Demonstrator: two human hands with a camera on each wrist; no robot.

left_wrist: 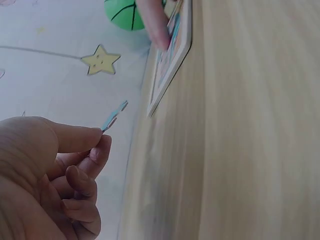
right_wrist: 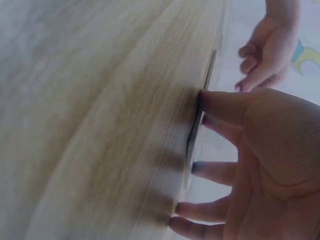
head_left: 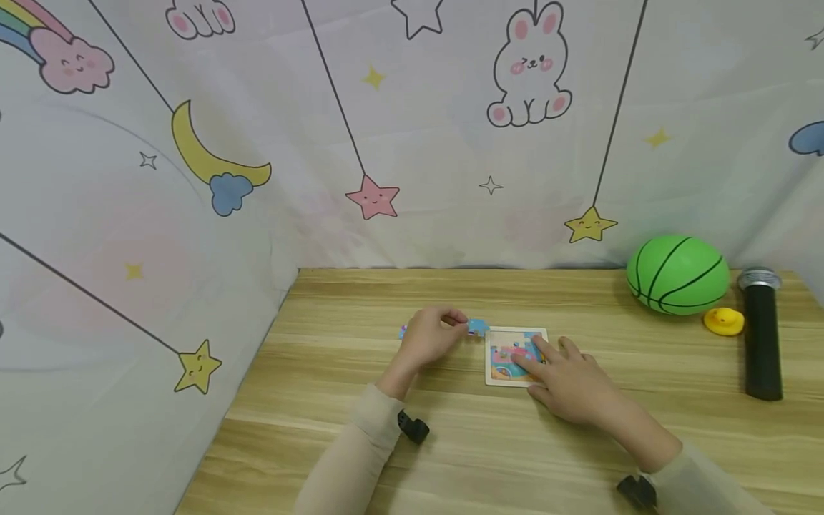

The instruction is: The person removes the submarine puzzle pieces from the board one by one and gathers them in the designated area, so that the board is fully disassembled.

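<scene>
My left hand (head_left: pixel 430 336) pinches a thin blue puzzle piece (head_left: pixel 478 327) between thumb and forefinger, at the upper left corner of a white-framed jigsaw puzzle board (head_left: pixel 487 361). In the left wrist view the piece (left_wrist: pixel 115 116) is edge-on, raised off the table, and the other fingers are loosely curled. My right hand (head_left: pixel 576 383) rests on the board's right side with fingers spread, covering part of the pink and blue picture. The right wrist view has its thumb at the board's edge (right_wrist: pixel 194 132). Another colourful piece (head_left: pixel 403 331) lies partly hidden behind my left hand.
A green ball (head_left: pixel 679 275) with black lines sits at the back right of the wooden table (head_left: pixel 309 415). Beside it are a yellow rubber duck (head_left: pixel 724 321) and a black microphone (head_left: pixel 762 340). A printed cloth (head_left: pixel 438 143) hangs along the back and left.
</scene>
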